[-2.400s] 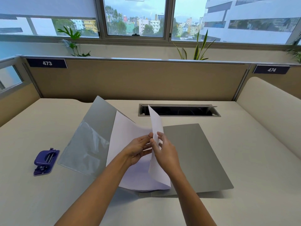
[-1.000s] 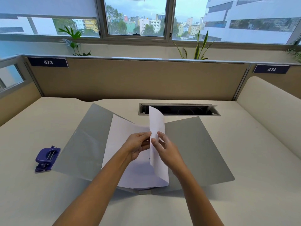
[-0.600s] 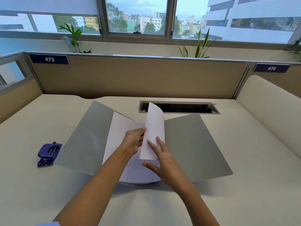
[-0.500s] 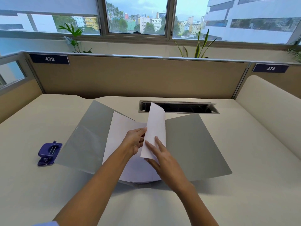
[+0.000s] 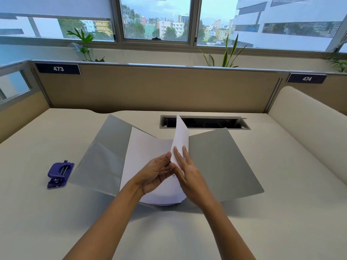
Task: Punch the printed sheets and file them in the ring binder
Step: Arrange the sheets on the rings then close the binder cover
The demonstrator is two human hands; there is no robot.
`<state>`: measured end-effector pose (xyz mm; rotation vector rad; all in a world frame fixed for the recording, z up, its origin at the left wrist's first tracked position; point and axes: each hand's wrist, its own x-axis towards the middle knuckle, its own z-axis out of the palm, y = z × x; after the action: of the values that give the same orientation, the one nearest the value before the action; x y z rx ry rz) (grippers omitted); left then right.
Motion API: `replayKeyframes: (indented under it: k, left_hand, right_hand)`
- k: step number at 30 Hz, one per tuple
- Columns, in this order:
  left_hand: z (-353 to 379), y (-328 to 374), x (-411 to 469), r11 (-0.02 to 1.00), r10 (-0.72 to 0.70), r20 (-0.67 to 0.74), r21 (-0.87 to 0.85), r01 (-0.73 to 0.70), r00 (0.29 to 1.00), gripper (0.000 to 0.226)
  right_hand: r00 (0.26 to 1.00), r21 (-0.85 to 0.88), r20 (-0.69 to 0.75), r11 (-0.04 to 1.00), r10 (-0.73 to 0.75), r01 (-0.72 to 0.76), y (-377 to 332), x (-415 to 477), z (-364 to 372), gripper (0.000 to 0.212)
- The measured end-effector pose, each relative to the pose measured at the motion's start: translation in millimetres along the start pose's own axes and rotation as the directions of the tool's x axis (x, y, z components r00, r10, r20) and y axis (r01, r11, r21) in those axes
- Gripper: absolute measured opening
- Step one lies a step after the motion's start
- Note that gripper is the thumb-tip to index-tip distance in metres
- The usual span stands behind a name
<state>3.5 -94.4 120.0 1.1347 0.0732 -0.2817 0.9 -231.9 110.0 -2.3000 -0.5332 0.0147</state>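
Observation:
A grey ring binder point(image 5: 221, 162) lies open on the desk, both covers spread. White printed sheets point(image 5: 144, 152) rest on its left half. One sheet point(image 5: 181, 136) stands nearly upright over the spine. My right hand point(image 5: 185, 169) presses flat against this sheet's right face, fingers extended. My left hand point(image 5: 156, 173) is cupped at the sheet's lower left, fingertips touching it near the spine. The rings are hidden behind my hands. A purple hole punch point(image 5: 59, 174) sits on the desk to the left, apart from the binder.
A cable slot point(image 5: 216, 123) is cut into the desk behind the binder. A tan partition point(image 5: 159, 89) with labels 473 and 474 closes the back. A padded cream divider point(image 5: 309, 132) rises at the right. Plants stand on the window ledge.
The raised sheet has swung more upright. My right hand moved up from under the sheet to lie flat on its right face. My left hand opened and dropped slightly toward the spine.

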Motion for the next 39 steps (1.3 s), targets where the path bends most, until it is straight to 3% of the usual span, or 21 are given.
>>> replayKeyframes:
  k: [4, 13, 17, 23, 27, 33, 39]
  left_hand:
    - [-2, -2, -1, 0.998, 0.005, 0.036, -0.056, -0.003, 0.999, 0.027]
    - [-2, -6, 2, 0.995, 0.010, 0.111, -0.101, 0.002, 0.994, 0.032]
    - [-1, -5, 5, 0.999, 0.025, 0.095, -0.039, -0.021, 0.995, 0.033]
    - [5, -3, 11, 0.998, 0.054, 0.010, 0.045, -0.054, 0.999, 0.032]
    - [7, -5, 14, 0.998, 0.061, -0.037, 0.022, -0.060, 0.997, 0.031]
    - [2, 2, 15, 0.993, 0.089, -0.196, 0.100, -0.070, 0.977, 0.029]
    - [-34, 23, 10, 0.957, 0.152, -0.395, 0.289, -0.034, 0.906, 0.038]
  right_hand:
    - [1.000, 0.069, -0.004, 0.998, 0.014, -0.014, -4, -1, -1, 0.080]
    - [0.996, 0.226, -0.083, 0.974, 0.029, -0.009, -3, -3, -2, 0.050]
    - [0.986, 0.118, -0.170, 0.993, -0.003, 0.023, 0, -4, -2, 0.045]
    - [0.990, -0.062, -0.131, 0.997, -0.057, 0.049, 5, 2, 1, 0.055]
    - [0.973, -0.023, -0.222, 0.998, -0.066, 0.063, 7, 6, 4, 0.050]
    - [0.902, 0.346, -0.383, 0.936, 0.200, -0.060, 11, 9, -9, 0.034]
    - [0.680, 0.662, -0.496, 0.742, 0.540, -0.106, 52, 5, -17, 0.027]
